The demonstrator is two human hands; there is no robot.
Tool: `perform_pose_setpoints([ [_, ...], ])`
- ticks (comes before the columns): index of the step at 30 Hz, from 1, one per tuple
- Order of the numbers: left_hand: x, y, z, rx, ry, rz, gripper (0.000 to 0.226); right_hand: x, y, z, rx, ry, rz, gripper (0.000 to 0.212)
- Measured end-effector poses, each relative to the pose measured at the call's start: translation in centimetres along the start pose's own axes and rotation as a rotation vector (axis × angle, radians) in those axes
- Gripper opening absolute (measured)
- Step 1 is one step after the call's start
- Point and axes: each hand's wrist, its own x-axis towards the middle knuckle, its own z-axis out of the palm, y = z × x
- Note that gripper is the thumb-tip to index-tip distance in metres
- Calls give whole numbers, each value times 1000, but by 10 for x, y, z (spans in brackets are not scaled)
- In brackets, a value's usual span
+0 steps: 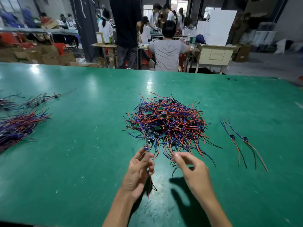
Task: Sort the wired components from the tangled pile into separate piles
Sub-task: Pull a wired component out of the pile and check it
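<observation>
From the head view, the left hand (139, 169) holds one wired component (146, 146) upright, its fingers curled round the leads with the small dark part standing just above the fingertips and the red and black tails hanging below the palm. Its upper wires run back into the tangled pile (165, 123) at the middle of the green table (82, 145), so the piece is probably not yet free. The right hand (191, 167) hovers at the pile's near edge, thumb and forefinger drawn close as if pinching loose wire ends; whether anything is truly caught between them I cannot tell.

To do this step well, the left hand should likely draw the component out slowly along the line of its own wires while the right hand steadies the neighbouring strands, so the heap is not dragged along. A sharp tug risks tightening the knot or pulling a lead off its board.

Sorted work lies well apart: a thick bundle (19, 126) and a thinner spread (37, 100) at the left, two single pieces (239, 141) at the right. The left piles are cut off by the frame edge and smeared, so how they differ is unclear. The held part is blurred, and the pile's inner layers are hidden
</observation>
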Motion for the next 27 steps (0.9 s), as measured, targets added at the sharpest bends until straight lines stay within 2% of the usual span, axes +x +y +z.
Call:
perform_pose_setpoints([
  [2,-3,11,7,333,-77,42,34,-6,-13,12,261,-157,39,26],
  [3,-5,18,13,505,-115,81,29,-6,-19,15,353,-162,54,30],
  [6,-3,31,24,847,-126,238,17,-4,-24,20,486,-51,66,32],
  [9,-3,33,22,1052,-64,306,18,0,-15,23,485,21,119,15],
  [15,-9,13,5,1188,19,207,19,2,12,23,459,-130,242,14],
  [19,-13,3,4,1173,53,177,14,-2,28,25,471,-40,234,12],
  [27,-12,-2,-3,1199,125,157,23,-2,37,27,550,146,204,6],
])
